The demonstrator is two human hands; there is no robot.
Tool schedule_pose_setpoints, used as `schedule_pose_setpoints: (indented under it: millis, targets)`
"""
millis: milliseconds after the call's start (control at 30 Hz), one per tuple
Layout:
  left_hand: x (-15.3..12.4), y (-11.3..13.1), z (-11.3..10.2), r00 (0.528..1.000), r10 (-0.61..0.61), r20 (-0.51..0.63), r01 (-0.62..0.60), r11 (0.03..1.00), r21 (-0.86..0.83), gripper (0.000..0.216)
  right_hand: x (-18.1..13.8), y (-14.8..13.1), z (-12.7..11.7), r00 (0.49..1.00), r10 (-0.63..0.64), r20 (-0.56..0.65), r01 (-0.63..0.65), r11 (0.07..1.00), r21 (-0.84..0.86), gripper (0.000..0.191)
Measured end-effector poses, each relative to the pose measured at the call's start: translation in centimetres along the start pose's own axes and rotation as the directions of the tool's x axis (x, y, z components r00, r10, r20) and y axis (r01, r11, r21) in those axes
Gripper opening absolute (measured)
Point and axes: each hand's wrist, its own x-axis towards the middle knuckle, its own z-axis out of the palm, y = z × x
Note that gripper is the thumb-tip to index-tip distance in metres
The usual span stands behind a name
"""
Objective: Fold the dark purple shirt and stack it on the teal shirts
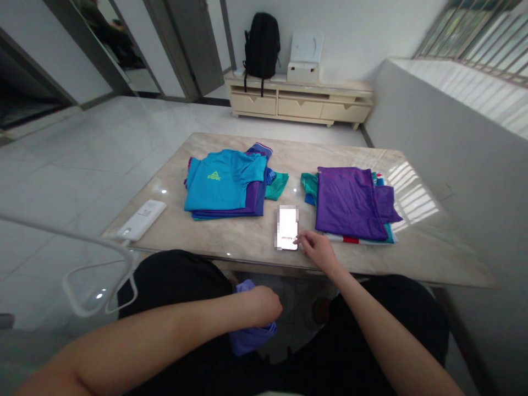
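My left hand (266, 306) is closed on a crumpled lavender cloth (251, 338), held low between my knees; its fingers are mostly turned away from view. On the stone-topped table lies a phone (287, 228) with a bright, partly blurred screen. My right hand (317, 247) reaches to the phone's lower right corner, one fingertip at the screen, the fingers loosely bent and gripping nothing. Left of the phone is a stack of folded shirts with a blue shirt (226, 179) on top. Right of it, a purple folded garment (346, 201) tops another stack.
A white power bank (142, 220) lies at the table's left edge, with a white cable (82, 228) running off it. The table's (247, 245) near edge passes just above my knees. Beyond stand a low cabinet (299, 107), a black backpack (262, 47) and a white box (303, 71).
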Motion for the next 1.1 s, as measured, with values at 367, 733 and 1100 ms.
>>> schedule_pose_setpoints:
  millis: [367, 733, 1100]
  targets:
    - [0.18, -0.05, 0.65, 0.997, -0.005, -0.076, 0.004, 1.000, -0.012, 0.016, 0.03, 0.25, 0.10, 1.000, -0.002, -0.011, 0.002, 1.000, 0.017, 0.025]
    - [0.33, -0.15, 0.82, 0.997, 0.012, -0.072, -0.013, 1.000, -0.022, 0.016, -0.05, 0.03, 0.04, 1.000, -0.004, -0.003, 0.004, 1.000, 0.018, 0.027]
    - [0.57, -0.15, 0.90, 0.998, 0.009, -0.058, -0.010, 1.000, -0.013, 0.017, -0.04, 0.27, 0.09, 1.000, 0.000, -0.002, 0.000, 1.000, 0.010, 0.027]
